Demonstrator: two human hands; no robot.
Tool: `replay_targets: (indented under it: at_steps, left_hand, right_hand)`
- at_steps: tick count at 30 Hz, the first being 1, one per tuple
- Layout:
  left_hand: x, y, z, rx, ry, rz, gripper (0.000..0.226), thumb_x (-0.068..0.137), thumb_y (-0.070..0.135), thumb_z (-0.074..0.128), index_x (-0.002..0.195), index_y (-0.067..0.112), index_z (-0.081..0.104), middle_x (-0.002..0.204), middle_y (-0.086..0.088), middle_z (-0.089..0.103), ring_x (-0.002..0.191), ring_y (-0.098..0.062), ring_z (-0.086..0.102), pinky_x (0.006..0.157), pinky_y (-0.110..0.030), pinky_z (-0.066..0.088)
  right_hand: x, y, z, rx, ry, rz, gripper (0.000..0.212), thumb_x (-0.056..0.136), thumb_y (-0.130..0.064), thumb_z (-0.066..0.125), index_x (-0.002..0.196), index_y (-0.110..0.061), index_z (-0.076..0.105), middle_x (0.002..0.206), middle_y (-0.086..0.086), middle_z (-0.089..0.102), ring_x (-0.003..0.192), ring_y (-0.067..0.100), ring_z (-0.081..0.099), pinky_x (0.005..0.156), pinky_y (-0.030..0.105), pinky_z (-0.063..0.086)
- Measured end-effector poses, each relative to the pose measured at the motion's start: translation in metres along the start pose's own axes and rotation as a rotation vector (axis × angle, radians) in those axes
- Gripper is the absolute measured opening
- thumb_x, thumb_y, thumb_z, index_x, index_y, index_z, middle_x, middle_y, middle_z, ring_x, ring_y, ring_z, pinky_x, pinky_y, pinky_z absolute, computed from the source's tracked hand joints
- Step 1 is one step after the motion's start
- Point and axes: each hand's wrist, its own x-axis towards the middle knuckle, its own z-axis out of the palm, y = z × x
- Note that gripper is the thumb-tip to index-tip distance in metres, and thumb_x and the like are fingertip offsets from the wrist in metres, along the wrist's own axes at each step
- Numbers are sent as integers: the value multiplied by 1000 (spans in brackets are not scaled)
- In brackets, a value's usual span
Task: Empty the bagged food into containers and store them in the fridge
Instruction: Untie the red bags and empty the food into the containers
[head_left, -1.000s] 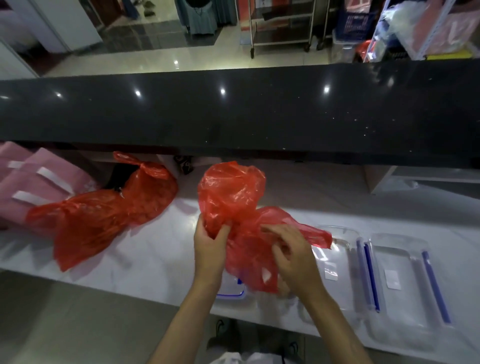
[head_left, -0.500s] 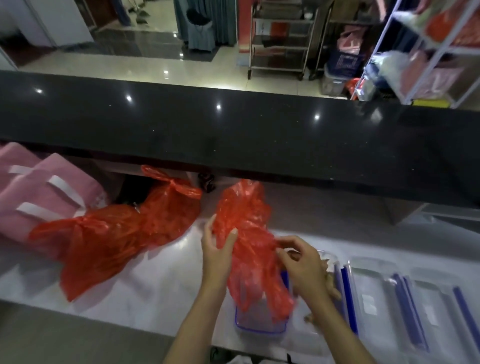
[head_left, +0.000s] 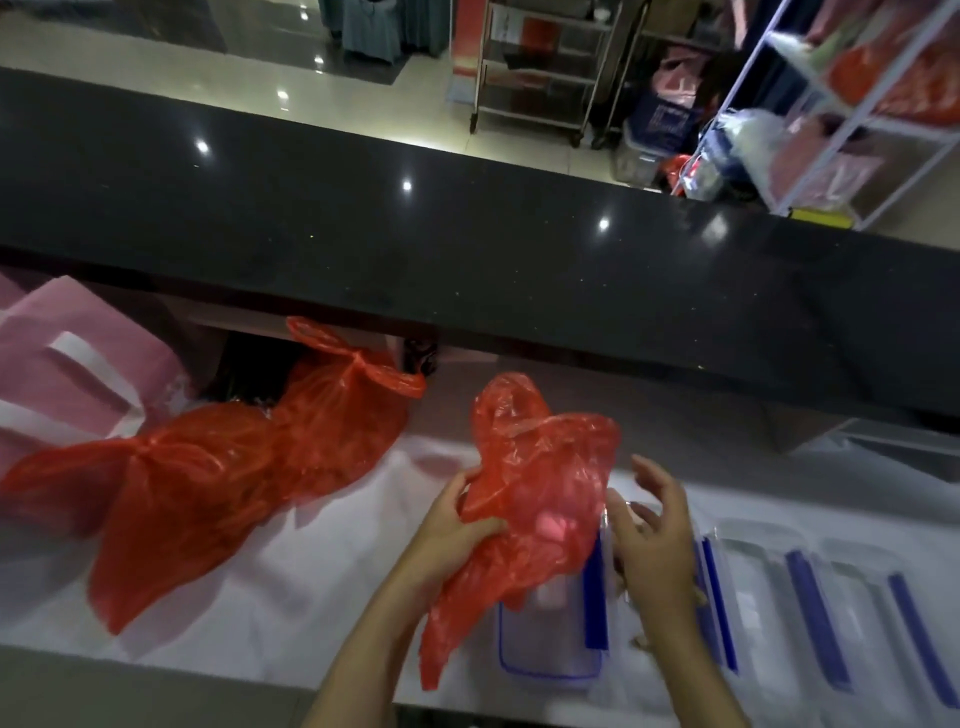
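My left hand (head_left: 451, 525) grips a red plastic bag (head_left: 530, 499) by its left side, holding it above a clear container with a blue rim (head_left: 545, 649) on the white counter. A pale pink piece shows through the bag's film. My right hand (head_left: 652, 535) hovers just right of the bag with fingers spread, not touching it. Two knotted red bags (head_left: 228, 478) lie on the counter to the left.
Clear lids with blue clips (head_left: 810, 608) lie to the right on the white counter (head_left: 311, 587). A pink bag with white handles (head_left: 67, 374) stands far left. A black raised ledge (head_left: 467, 249) runs across behind; shelving sits beyond it.
My right hand has let go of the bag and opened beside it. The bag has puffed out and tilted over the container, with my left hand now gripping it lower down.
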Motion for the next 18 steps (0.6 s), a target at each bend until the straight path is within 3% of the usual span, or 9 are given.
replay_targets:
  at_steps: [3, 5, 6, 8, 10, 12, 15, 18]
  left_hand:
    - [3, 8, -4, 183, -185, 12, 65, 83, 3, 81, 137, 29, 55, 126, -4, 69, 105, -12, 72, 83, -26, 60]
    - [8, 14, -5, 266, -285, -12, 72, 80, 10, 87, 139, 34, 53, 130, 0, 68, 110, -12, 71, 89, -29, 60]
    - [10, 17, -5, 319, -333, -9, 77, 77, 13, 90, 141, 35, 52, 132, 3, 66, 113, -9, 69, 94, -29, 59]
    - [16, 23, -6, 450, -424, 13, 85, 76, 14, 91, 144, 39, 46, 136, 12, 60, 118, 2, 63, 100, -21, 54]
    - [26, 31, -10, 577, -480, 41, 91, 76, 7, 87, 148, 40, 44, 137, 22, 54, 117, 14, 57, 96, -10, 48]
    - [44, 39, -14, 701, -468, 82, 91, 73, 1, 82, 148, 38, 47, 139, 20, 54, 120, 11, 56, 96, -7, 44]
    - [83, 44, -13, 918, -316, 169, 77, 70, 0, 75, 139, 33, 61, 131, 13, 63, 117, -6, 63, 91, -5, 43]
    - [123, 43, 2, 1122, -79, 232, 61, 75, 10, 76, 131, 31, 66, 126, 2, 66, 117, -22, 65, 93, -22, 48]
  right_hand:
    - [17, 8, -12, 271, -184, 282, 80, 85, -48, 79, 146, -63, 31, 151, -12, 43, 129, 23, 59, 92, 55, 59]
    - [28, 9, -18, 331, -311, 328, 80, 83, -38, 82, 148, -54, 38, 140, -6, 58, 116, 24, 69, 85, 49, 63]
    - [34, 9, -20, 279, -350, 291, 73, 81, -31, 84, 145, -41, 50, 128, -3, 68, 109, 23, 73, 81, 40, 64]
    - [47, 15, -25, 151, -314, 247, 35, 83, -20, 85, 116, -21, 74, 101, 5, 80, 99, 28, 76, 73, 30, 62]
    - [65, 28, -31, 121, -175, 284, 9, 88, -12, 77, 95, -18, 78, 87, 5, 80, 88, 27, 76, 67, 29, 60]
    - [87, 43, -39, 141, -69, 348, 7, 91, -12, 73, 96, -17, 75, 88, 7, 79, 84, 21, 75, 68, 32, 60]
    - [120, 67, -53, 74, 26, 388, 13, 93, -11, 68, 106, -10, 66, 96, 12, 74, 87, 25, 72, 74, 37, 58]
    - [150, 92, -63, -67, 58, 406, 12, 89, -13, 68, 97, -16, 60, 90, 10, 71, 85, 31, 70, 77, 45, 58]
